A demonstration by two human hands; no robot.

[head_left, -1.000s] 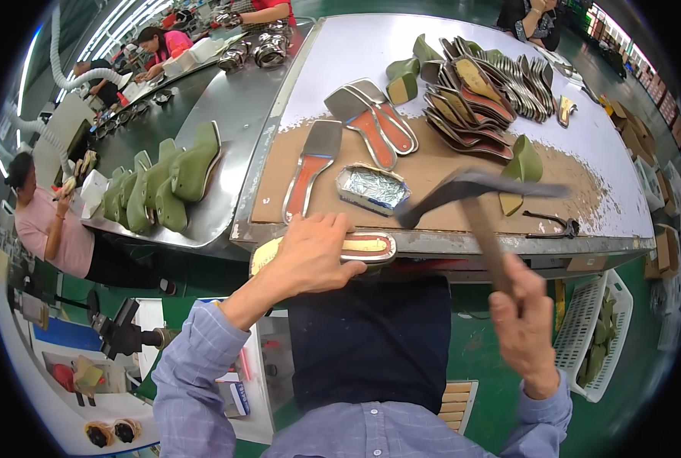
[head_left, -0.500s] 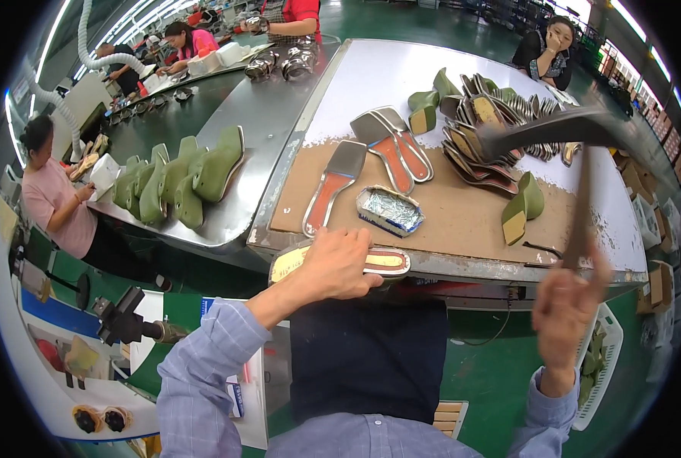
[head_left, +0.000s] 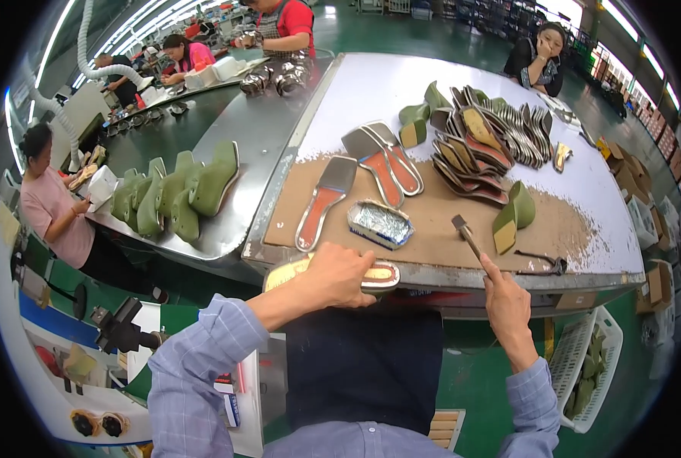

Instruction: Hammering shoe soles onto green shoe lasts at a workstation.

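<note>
A silver-rimmed insole (head_left: 381, 272) faces up at the table edge (head_left: 447, 275), a tilted hammer (head_left: 470, 238) to its right.

Hammer (head_left: 469, 239): metal head, wooden handle. Cardboard (head_left: 437, 238) matt; side table (head_left: 252, 131) glossy metal.

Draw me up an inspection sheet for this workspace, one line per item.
Surface: white tabletop, ragged-edged around a brown area.
Work things: sole piece at the near edge; hammer; box of small metal bits.
Clutter: stacked soles, a green shoe form, a dark tool.
Hands: left hand grips the sole piece; right hand grips the hammer.
Cables: none clear; pale ribbed hose upper left.
Surroundings: person in pale pink at left; white basket lower right.
</note>
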